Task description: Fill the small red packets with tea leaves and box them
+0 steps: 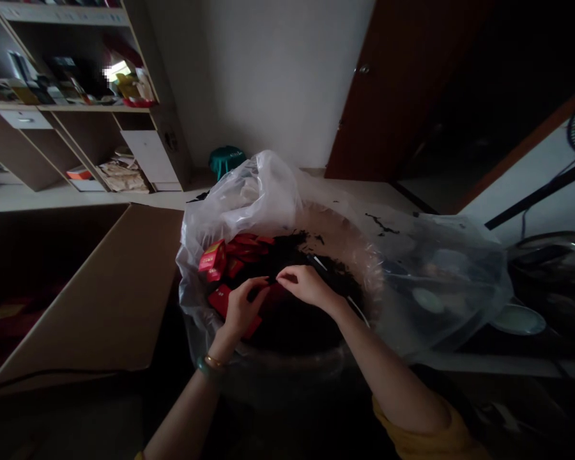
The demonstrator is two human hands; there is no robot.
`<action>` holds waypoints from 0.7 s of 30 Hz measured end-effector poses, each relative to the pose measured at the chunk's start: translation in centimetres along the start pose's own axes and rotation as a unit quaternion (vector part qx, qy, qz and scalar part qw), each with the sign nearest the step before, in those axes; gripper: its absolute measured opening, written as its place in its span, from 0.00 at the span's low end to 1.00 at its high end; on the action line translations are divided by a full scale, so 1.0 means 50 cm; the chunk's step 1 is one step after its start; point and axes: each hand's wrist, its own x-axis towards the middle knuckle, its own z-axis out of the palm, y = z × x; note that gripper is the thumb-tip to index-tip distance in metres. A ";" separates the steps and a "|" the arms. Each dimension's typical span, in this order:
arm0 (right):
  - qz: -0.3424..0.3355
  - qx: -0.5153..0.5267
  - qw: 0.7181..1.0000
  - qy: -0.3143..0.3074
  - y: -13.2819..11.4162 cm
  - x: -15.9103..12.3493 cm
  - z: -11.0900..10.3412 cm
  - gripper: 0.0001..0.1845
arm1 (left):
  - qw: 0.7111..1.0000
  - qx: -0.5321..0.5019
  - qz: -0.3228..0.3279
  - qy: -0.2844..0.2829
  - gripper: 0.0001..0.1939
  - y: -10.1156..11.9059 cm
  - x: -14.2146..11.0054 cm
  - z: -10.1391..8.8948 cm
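Clock face centred on the tub, 12 = away from wearer. Brown door [371,108]: beyond, at 1. Open cardboard box [124,275]: at 9, red contents dimly visible. Round tub [338,227]: mid-view, w/ clear plastic liner [278,176] over its rim. Dark leaf-like material [306,326]: inside, centre to 6. Red packets [214,257]: loose heap inside at 10, more at 8 beside L hand [243,306]. L hand enters from 7, R hand [304,285] from 4; each w/ thumb and fingertips drawn into a pinch, nearly meeting over centre; too dim to tell what, if anything, is held. Pale strip [319,262]: at 2, just beyond R hand. Step in hand, prob.: fine two-handed fingertip work above the leaf. Next move calls for a light, steady pinch.
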 end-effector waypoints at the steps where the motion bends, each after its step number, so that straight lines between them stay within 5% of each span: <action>1: -0.014 0.001 1.000 -0.021 -0.003 -0.003 -0.002 0.09 | 1.000 0.009 0.014 -0.017 0.07 0.004 0.003 -0.005; 6: -0.065 -0.062 0.990 -0.107 -0.006 -0.021 -0.009 0.11 | 0.993 0.036 0.070 -0.087 0.12 0.024 0.016 -0.020; 13: -0.068 -0.044 0.997 0.004 0.005 -0.028 0.001 0.11 | 0.995 0.055 0.046 -0.071 0.11 0.016 0.013 -0.045; 21: -0.078 -0.113 0.990 -0.022 -0.006 -0.032 0.024 0.07 | 0.976 0.151 0.142 -0.070 0.03 0.028 0.018 -0.052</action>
